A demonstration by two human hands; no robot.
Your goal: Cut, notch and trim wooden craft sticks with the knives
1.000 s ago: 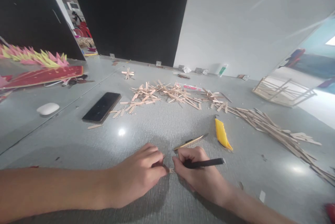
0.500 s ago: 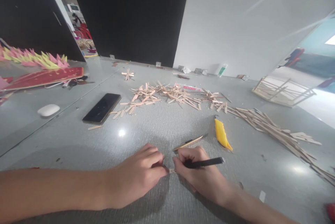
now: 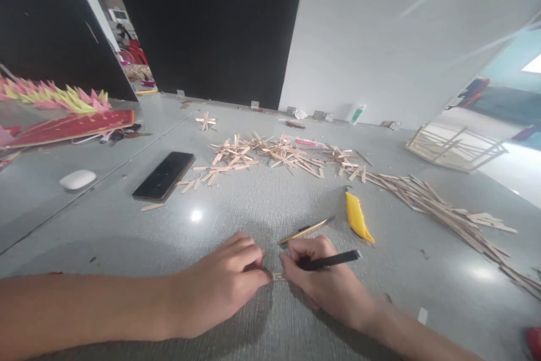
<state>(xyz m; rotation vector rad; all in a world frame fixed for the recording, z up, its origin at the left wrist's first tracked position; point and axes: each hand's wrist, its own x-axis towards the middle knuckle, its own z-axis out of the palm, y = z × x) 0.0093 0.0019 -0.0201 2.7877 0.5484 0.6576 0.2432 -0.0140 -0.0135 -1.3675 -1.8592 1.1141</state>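
Observation:
My left hand [image 3: 226, 288] is closed in a pinch at the near middle of the table, steadying a small notched wooden strip [image 3: 278, 277]. Most of that strip is hidden by my fingers. From the right, my right hand [image 3: 327, 279] grips a black pen-shaped tool [image 3: 336, 259] like a writing pen. Its tip is out of sight behind my fingers, close to the strip. Just beyond my hands lies a thin brass-coloured tool with a dark tip [image 3: 308, 230]. A yellow-handled cutter [image 3: 358, 217] rests further right.
Loose wooden sticks [image 3: 236, 152] are heaped across the back, with long thin strips [image 3: 439, 209] at right. A phone [image 3: 164, 175] and a white mouse-like object [image 3: 78, 179] lie left. A wooden frame [image 3: 460, 147] stands far right. Dark and white panels rise behind.
Both hands keep nearly the same place and grip. The view shifts very slightly, and the outer end of the black tool sits slightly higher.

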